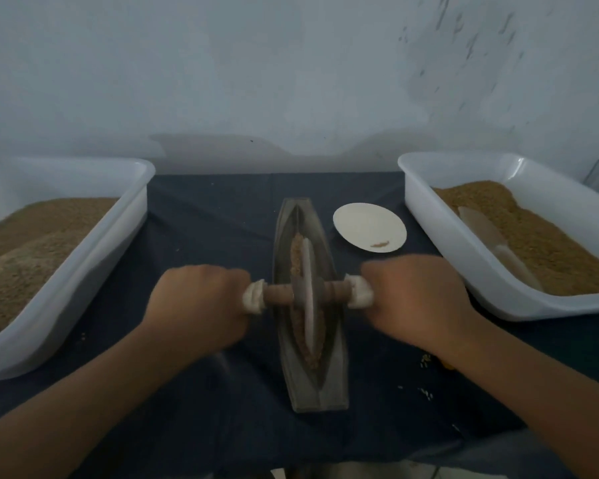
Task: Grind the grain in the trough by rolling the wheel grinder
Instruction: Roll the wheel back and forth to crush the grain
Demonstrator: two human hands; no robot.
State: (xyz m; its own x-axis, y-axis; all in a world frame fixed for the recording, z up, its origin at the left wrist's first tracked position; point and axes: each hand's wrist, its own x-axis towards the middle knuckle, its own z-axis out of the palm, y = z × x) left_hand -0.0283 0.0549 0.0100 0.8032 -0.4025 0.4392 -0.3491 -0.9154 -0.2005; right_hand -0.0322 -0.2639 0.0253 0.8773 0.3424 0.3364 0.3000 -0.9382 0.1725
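1. Centrally, a dark boat-shaped trough (303,378) lies lengthwise on a navy cloth (204,229), its pointed far end towards the wall.
2. Brown grain (295,257) sits in a thin line along the groove of the trough, on both the far and near sides of the wheel.
3. Upright in that groove stands the wheel grinder (307,299) — a thin disc on a wooden axle that crosses the trough from left to right.
4. Curled tight round the left end of the axle is the left hand (201,305), knuckles up, gripping a white wrapping (254,298).
5. On the other side the right hand (415,302) grips the right end the same way, fingers folded over the white wrapping there; both hands are slightly blurred.
6. Just right of the trough's far half lies a small white plate (369,226) with a few brown crumbs near its near edge.
7. At the left edge stands a white tub (83,292) heaped with brown grain; at the right a second white tub (464,261) holds more, with a pale scoop (491,243) lying on top.
8. Loose grains (426,361) lie scattered on the cloth beside the right forearm — near the trough's near end
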